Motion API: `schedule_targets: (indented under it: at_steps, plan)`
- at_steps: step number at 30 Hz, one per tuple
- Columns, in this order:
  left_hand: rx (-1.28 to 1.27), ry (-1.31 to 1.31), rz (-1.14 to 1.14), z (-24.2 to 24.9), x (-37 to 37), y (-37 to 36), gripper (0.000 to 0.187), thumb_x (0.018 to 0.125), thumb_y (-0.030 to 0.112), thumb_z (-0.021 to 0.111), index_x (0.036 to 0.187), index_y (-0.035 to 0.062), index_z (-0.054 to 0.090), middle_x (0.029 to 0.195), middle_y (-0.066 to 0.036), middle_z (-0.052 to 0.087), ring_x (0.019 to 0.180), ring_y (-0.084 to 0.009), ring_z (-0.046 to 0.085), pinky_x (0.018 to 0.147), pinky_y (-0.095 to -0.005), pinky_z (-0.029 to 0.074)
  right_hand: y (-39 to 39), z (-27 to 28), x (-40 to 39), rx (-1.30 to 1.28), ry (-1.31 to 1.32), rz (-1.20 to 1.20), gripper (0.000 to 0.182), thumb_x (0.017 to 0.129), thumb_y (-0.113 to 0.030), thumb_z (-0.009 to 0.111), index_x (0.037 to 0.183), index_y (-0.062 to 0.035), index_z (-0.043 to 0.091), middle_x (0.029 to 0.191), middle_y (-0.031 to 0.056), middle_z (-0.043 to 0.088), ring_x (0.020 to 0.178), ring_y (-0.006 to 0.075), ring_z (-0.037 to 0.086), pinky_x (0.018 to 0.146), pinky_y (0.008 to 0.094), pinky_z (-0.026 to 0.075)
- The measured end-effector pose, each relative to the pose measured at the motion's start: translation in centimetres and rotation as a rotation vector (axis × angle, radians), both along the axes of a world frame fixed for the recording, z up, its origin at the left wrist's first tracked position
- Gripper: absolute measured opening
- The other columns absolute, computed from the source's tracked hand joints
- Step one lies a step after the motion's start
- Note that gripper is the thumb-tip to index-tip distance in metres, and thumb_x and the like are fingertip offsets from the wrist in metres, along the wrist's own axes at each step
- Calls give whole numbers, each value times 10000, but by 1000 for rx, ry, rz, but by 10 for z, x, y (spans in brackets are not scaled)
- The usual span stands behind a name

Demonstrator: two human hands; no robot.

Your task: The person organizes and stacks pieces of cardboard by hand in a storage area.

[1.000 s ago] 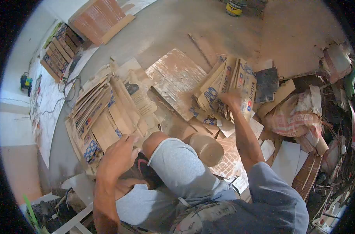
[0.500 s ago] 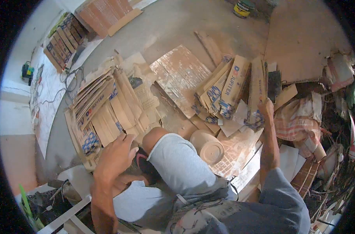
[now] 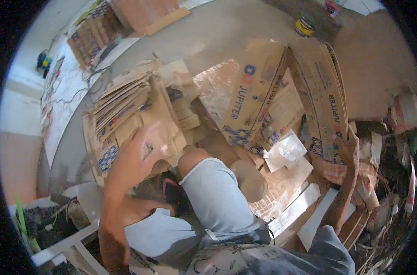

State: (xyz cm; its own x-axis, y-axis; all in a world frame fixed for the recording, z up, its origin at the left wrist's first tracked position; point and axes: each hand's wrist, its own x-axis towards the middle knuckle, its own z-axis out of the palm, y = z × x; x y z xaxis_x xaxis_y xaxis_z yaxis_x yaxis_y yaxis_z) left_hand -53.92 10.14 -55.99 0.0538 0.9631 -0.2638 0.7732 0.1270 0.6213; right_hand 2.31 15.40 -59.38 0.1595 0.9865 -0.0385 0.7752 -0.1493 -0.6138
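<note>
My right hand (image 3: 348, 153) grips the lower right edge of a flattened cardboard carton (image 3: 322, 91) printed JUPITER, which is lifted and leans with its folded layers parted at the top. Just left of it, another JUPITER cardboard piece (image 3: 253, 94) stands spread out, its lower end over more flattened cardboard. My left hand (image 3: 146, 149), smeared by motion, hovers near the left pile of flattened cartons (image 3: 121, 103). Its fingers look apart, and I see nothing held in them.
An upturned round tub (image 3: 250, 181) sits beside my knee, by a loose white-brown sheet (image 3: 285, 150). Torn sacks (image 3: 341, 172) and tangled debris (image 3: 392, 220) crowd the right side. Far off stand a paint bucket (image 3: 304, 26) and leaning cartons (image 3: 94, 34).
My right hand has moved right and pulled the JUPITER carton with it, opening it away from the neighbouring cardboard. My left hand has risen slightly over the left pile.
</note>
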Motion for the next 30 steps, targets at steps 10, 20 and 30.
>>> schedule_targets:
  at_steps: [10,20,30]
  plan:
    - [83,-792,187,-47,-94,36,705,840,301,736,1397,21,405,1340,-135,523,1195,-230,525,1013,-381,420,100,18,-186,1,422,555,426,809,-163,682,1196,-20,572,978,67,655,878,131,571,767,298,482]
    - [171,-1478,380,-39,-112,29,475,955,329,517,1311,24,444,1288,-152,538,1191,-324,534,997,-552,436,75,15,-490,640,-79,991,498,808,-227,696,1261,-91,540,1120,193,638,1024,392,605,849,434,499]
    - [122,-1373,530,-283,-173,-81,316,972,209,427,1213,41,545,1114,-118,617,1099,-285,579,992,-492,443,37,-201,-594,833,-288,1511,547,884,-222,508,1416,-143,410,1363,240,448,1270,401,424,1048,547,322]
